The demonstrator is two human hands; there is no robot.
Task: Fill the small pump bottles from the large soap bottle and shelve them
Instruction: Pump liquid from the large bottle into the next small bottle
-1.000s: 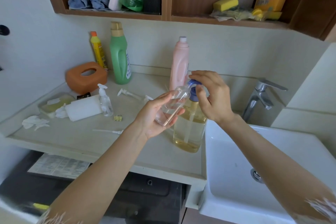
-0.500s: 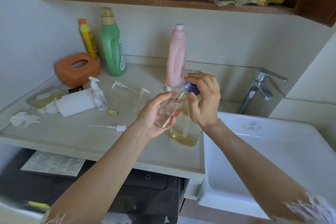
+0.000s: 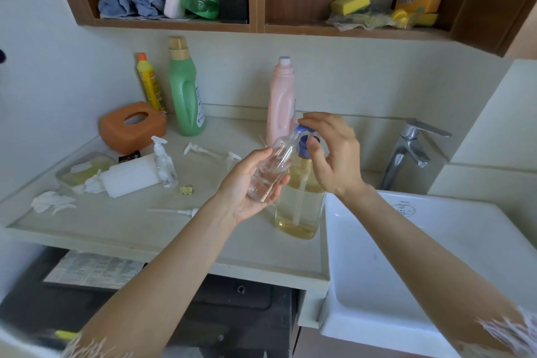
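The right hand (image 3: 334,154) is lifting off the blue pump top since a second ago, its fingers now spreading and only the thumb staying near the collar; earlier they were curling down over it. The left hand (image 3: 250,186) is keeping its place.

Largest first. The sink (image 3: 406,256) is sitting to the right, tap (image 3: 412,148) behind it. The counter (image 3: 145,227) is carrying everything else. One large soap bottle (image 3: 299,206) is standing at the counter's edge beside the sink, amber soap low in it, probably parked there so drips go basinward.

Three tall bottles are lining the back wall: green (image 3: 186,90), pink (image 3: 280,102), yellow (image 3: 148,84). One orange tissue holder (image 3: 132,125) is sitting beside them.

Small pump bottles, two clearly visible: one (image 3: 270,171) is lying tilted in the left palm, fingers curling loosely round it, its open neck tipped up under the blue spout to catch each squirt; a little clear liquid is sitting in it. The other (image 3: 164,163) is standing capped by a white roll.

Loose pump heads: three are lying on the counter (image 3: 200,150), (image 3: 232,157), (image 3: 180,211), unscrewed for filling, I judge. One binder clip (image 3: 186,189).

Shelf (image 3: 255,27) above is waiting; nothing filled is up there yet.
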